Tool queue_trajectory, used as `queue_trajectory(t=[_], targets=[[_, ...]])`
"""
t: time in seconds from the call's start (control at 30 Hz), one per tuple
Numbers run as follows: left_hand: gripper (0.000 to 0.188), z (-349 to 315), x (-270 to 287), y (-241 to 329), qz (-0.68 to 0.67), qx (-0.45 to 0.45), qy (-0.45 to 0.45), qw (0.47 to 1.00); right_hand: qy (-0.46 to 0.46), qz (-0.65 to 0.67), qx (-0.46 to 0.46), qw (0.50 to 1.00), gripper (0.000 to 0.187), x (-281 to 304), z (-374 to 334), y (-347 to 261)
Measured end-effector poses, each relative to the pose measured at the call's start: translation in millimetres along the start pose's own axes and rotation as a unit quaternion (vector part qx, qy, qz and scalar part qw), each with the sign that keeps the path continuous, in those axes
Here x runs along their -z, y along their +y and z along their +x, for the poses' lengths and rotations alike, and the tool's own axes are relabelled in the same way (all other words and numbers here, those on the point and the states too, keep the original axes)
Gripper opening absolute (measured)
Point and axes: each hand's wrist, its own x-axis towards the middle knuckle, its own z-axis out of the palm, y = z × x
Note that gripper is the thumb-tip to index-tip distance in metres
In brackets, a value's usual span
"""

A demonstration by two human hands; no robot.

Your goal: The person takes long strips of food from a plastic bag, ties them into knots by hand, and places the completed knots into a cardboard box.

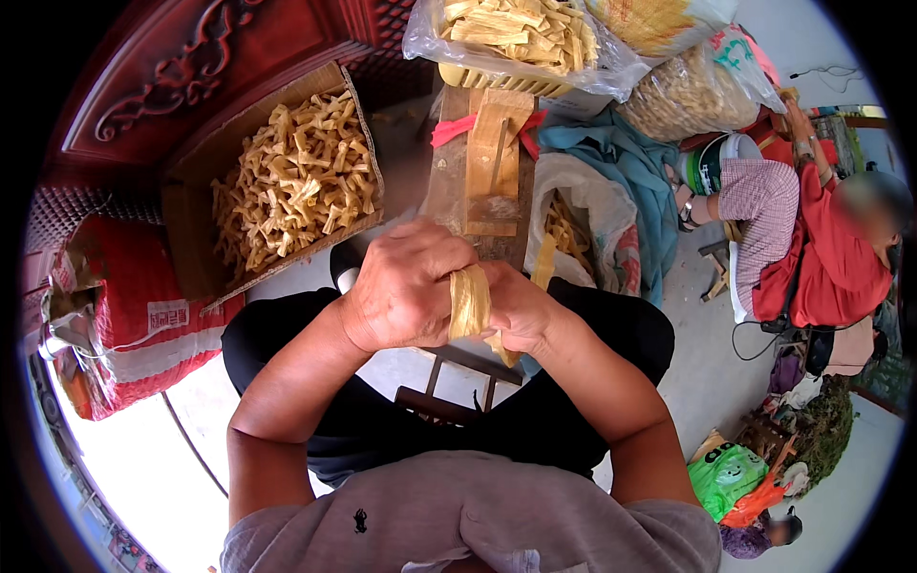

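Note:
A pale yellow, flat, pliable strip (469, 302), perhaps bean curd skin, is bent into a loop between my hands. My left hand (409, 285) is closed on the strip's left side, its knuckles up. My right hand (522, 307) pinches the strip from the other side, with one end sticking up past the fingers and another hanging below. The fingertips are partly hidden behind the loop. Just ahead of my hands, a wooden block with a slot (506, 205) lies on a narrow wooden bench (447, 181), a red cloth band around it.
An open cardboard box (181, 224) heaped with knotted yellow pieces stands at left. Flat strips fill a plastic-lined yellow basket (458, 78) at the far side. A white bag (565, 172) holds more strips. A red sack (143, 325) lies at left; a seated person (812, 239) is at right.

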Motion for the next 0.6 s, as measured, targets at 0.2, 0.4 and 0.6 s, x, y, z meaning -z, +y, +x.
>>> queue_trajectory(t=[0.2, 0.4, 0.6], targets=[[0.027, -4.6, 4.2, -4.8, 0.055, 0.154, 0.025, 0.986, 0.14, -0.195, 0.192, 0.952, 0.015, -4.8, 2.8, -29.4], [0.021, -11.4, 1.6, -6.8, -0.033, 0.264, -0.141, 0.954, 0.126, -0.669, 0.266, 0.682, 0.027, -7.0, 0.8, -28.0], [0.014, -12.3, -2.5, -0.9, 0.073, 0.144, -0.102, 0.982, 0.147, -0.698, 0.223, 0.665, 0.024, 1.7, 4.0, -18.6]])
